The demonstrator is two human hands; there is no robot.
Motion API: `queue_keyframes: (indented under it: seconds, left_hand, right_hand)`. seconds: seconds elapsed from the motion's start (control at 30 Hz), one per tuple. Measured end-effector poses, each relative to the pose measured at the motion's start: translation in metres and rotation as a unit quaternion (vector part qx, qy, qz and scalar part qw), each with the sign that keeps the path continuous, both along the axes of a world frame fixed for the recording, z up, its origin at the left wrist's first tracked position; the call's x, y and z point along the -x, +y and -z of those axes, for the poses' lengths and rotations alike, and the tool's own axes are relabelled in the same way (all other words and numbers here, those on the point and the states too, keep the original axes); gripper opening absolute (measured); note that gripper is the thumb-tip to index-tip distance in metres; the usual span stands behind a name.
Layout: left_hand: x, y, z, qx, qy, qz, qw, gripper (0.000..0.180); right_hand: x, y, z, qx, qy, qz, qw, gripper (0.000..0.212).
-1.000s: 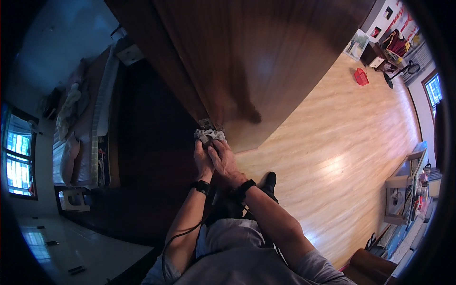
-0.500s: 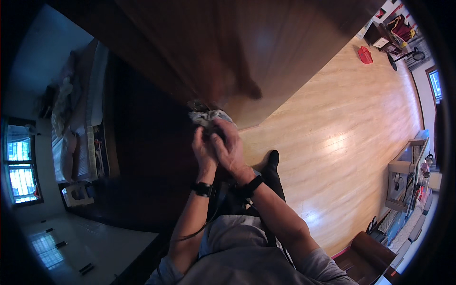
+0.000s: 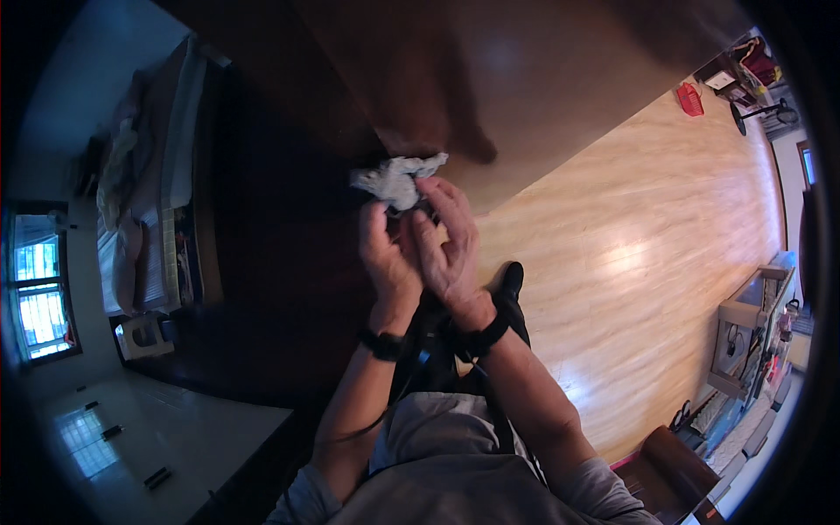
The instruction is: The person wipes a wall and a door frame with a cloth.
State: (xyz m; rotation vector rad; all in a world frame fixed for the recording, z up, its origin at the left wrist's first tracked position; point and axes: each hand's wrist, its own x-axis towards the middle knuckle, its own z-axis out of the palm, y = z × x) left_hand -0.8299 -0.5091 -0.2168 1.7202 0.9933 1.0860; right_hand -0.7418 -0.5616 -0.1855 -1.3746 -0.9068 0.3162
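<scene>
A crumpled grey-white cloth (image 3: 398, 182) is bunched up between my two hands, close against the edge of a brown wooden door (image 3: 551, 96). On its lower left side, the fingers of my left hand (image 3: 389, 262) are closed on it. My right hand (image 3: 451, 249) grips its right side with bent fingers, the thumb close to the left hand. Whether the cloth touches the door or a fitting on it, I cannot tell. Both wrists wear dark bands.
Wooden floor (image 3: 612, 262) stretches to the right, with a red basket (image 3: 689, 99) and a black standing fan (image 3: 740, 119) far off. A brown chair (image 3: 669, 472) is at the lower right. Left of the dark doorway stand a bed (image 3: 149, 219) and a white stool (image 3: 144, 341).
Both hands have shifted slightly right, and the cloth is more spread out and shows more above the fingers. The view has turned a little, so the door sits differently.
</scene>
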Motion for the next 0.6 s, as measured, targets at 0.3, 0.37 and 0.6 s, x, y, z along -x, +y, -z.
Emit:
queue_keyframes:
  seconds: [0.3, 0.37, 0.6]
  left_hand:
    - [-0.028, -0.007, 0.050, -0.012, 0.093, 0.025, 0.995, 0.033]
    - [-0.022, -0.003, 0.042, 0.000, 0.081, 0.013, 0.997, 0.032]
    - [-0.041, -0.006, -0.007, -0.116, 0.023, 0.011, 0.993, 0.032]
  right_hand:
    - [-0.026, -0.011, 0.098, 0.138, 0.155, -0.018, 0.978, 0.041]
    - [-0.015, -0.009, 0.067, 0.098, 0.200, -0.026, 0.974, 0.043]
    - [-0.025, -0.016, 0.027, 0.051, 0.119, 0.027, 0.991, 0.045]
